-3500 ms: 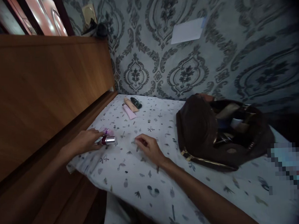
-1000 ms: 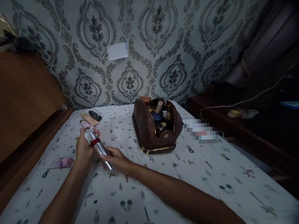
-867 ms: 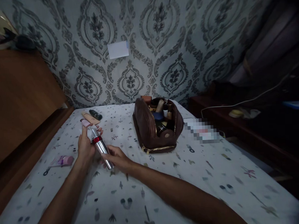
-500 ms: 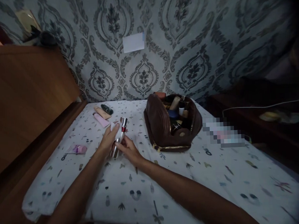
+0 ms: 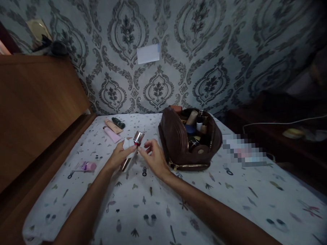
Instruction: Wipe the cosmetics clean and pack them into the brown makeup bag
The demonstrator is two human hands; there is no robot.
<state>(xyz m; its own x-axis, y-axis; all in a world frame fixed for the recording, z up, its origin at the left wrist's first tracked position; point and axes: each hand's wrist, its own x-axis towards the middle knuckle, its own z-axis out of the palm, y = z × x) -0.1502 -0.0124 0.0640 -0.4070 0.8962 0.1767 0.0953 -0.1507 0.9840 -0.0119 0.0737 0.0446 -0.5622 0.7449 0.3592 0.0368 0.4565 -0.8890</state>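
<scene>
A shiny silver cosmetic tube with a red band (image 5: pixel 138 138) slants across my left hand (image 5: pixel 119 155), whose fingers are closed around it. A white tissue-like piece (image 5: pixel 128 143) is also in that hand, behind the thumb. My right hand (image 5: pixel 155 159) is just right of the tube, its fingers apart and partly curled. The right thumb tip is close to the red band; whether it touches cannot be made out. Right of my hands stands a brown cosmetic bag (image 5: pixel 173 136), unzipped, with bottles and other cosmetics inside.
Behind my left hand lie a lilac tube (image 5: pixel 111 134), a beige tube (image 5: pixel 113 125) and a dark green tube (image 5: pixel 118 122). A pink-and-purple tube (image 5: pixel 85 166) lies farther left on the patterned white cloth (image 5: pixel 146 224). A wooden cabinet (image 5: pixel 35 110) borders the left side.
My right hand has come off the tube's lower part and moved slightly right, its fingers opening. The tube has tipped and its silver top has shifted right. My left hand still holds it.
</scene>
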